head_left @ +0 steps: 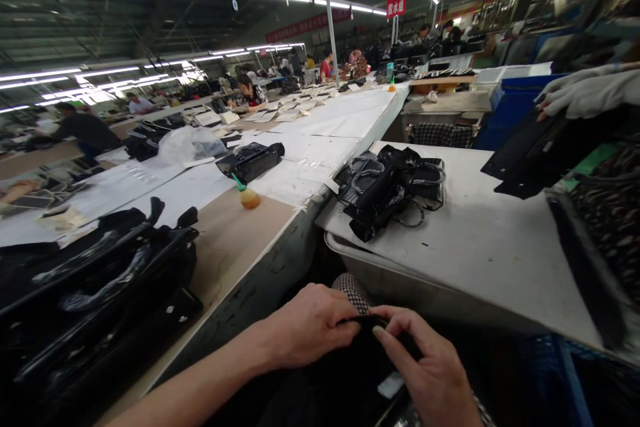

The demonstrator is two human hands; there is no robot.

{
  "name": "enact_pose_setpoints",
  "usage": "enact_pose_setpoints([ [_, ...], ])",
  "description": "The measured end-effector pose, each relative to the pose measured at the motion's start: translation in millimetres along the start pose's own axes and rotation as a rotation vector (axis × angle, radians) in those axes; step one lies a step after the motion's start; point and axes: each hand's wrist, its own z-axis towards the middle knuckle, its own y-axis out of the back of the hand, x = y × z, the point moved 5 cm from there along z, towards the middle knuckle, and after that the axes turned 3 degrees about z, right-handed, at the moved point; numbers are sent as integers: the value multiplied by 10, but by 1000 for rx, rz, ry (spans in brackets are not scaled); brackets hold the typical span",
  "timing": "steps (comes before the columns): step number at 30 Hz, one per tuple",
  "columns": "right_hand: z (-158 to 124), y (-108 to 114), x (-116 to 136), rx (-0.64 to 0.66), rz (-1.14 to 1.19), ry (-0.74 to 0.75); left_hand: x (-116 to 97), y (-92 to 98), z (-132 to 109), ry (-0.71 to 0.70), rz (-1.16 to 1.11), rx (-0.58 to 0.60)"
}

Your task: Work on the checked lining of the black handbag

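At six o'clock, left hand point(310, 325) and right hand point(426, 361) pinch closed on a dull black item point(345, 377), probably fabric.

The left hand point(313, 321) and right hand point(430, 363) pinch the edge of black material point(345, 377). To the left, black handbags point(115, 287) lie on a long workbench point(240, 233), near a squeeze bottle point(249, 197) with a green nozzle. Ahead, strappy black bags point(383, 190) lie piled on a white table point(495, 240); at right, a co-worker's gloved hand point(593, 95) holds a black panel point(535, 157).
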Motion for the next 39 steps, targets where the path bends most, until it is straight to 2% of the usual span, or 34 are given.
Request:
enact_pose_setpoints([
  [5,-17,24,86,193,-162,175,25,-69,-14,75,-17,-61],
  [8,-11,25,107,252,-180,167,40,-59,-35,128,-51,-66],
  [11,5,45,43,201,-122,53,49,-45,-73,164,-141,-60],
  [15,3,50,-48,62,-58,-66,75,-78,-143,218,-350,-60],
  [19,-1,27,-17,-50,1,-118,89,-115,-180,235,-418,-76],
  [22,-4,11,40,-83,17,-121,76,-111,-175,214,-406,-74],
  [27,-8,11,51,-115,-29,-90,13,-40,-162,115,-280,-42],
  [32,16,-10,38,-101,-88,-14,-80,23,-119,56,75,29],
  [35,29,-22,44,-57,-87,12,-115,-33,-38,49,294,62],
  [39,105,-23,45,58,-2,-20,-115,-144,93,43,352,54],
])
